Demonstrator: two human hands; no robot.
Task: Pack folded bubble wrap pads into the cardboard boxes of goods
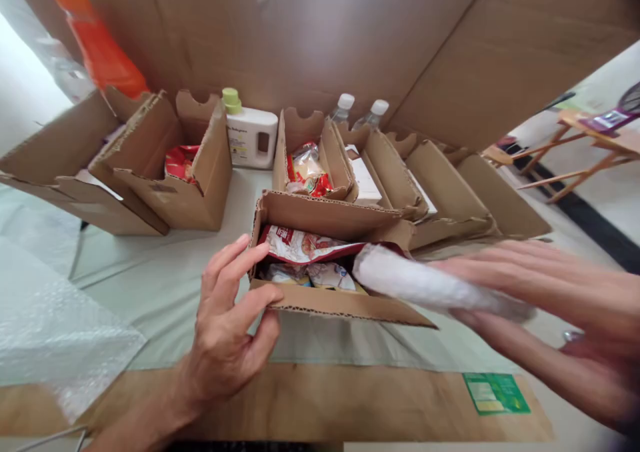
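Observation:
In the head view, a narrow open cardboard box lies in the middle, holding a dark red and white food packet and several smaller white packets. My left hand grips the left end of this box, its fingertips on the front rim and the end wall. A long white bundle, smeared by motion, is held between the thumb and fingers of my right hand. The bundle's left end is over the right part of the box opening. What the bundle is cannot be made out.
Open cardboard boxes stand on both sides: one with a red packet, another with a red and clear packet. Behind are a white jug, an orange bottle and clear bottles. Bubble wrap lies left, a green packet front right.

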